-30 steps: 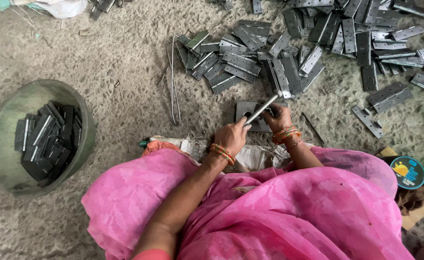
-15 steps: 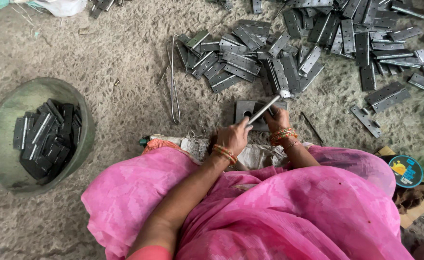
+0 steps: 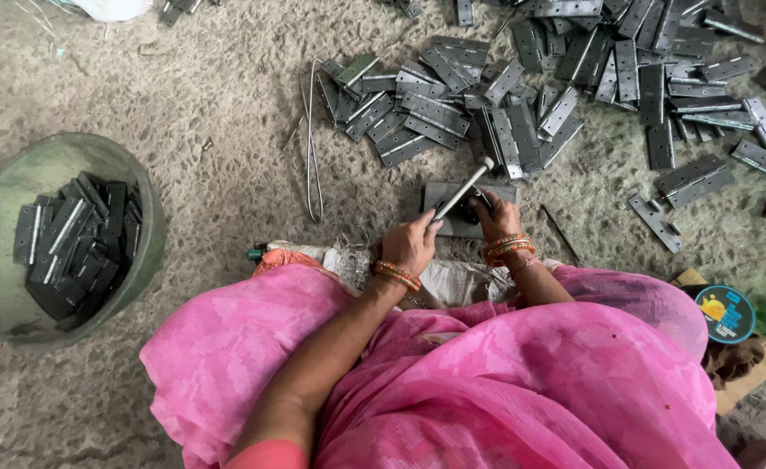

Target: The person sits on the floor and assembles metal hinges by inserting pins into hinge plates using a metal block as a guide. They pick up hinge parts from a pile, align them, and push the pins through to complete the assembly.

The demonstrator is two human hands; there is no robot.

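The left hand (image 3: 411, 243) is curled tight around the handle of a slim metal hammer (image 3: 463, 189), tilted up to the right. The right hand (image 3: 496, 213) presses, fingers bunched, on a flat grey steel hinge (image 3: 449, 201) lying on the gritty floor (image 3: 209, 113). Beyond it sprawls a heap of dull rectangular hinges (image 3: 522, 95); a round green tub (image 3: 96, 165) holds more at left.

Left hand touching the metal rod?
Touching. Head view shows the left hand wrapped round the lower end of the metal rod, no gap visible.
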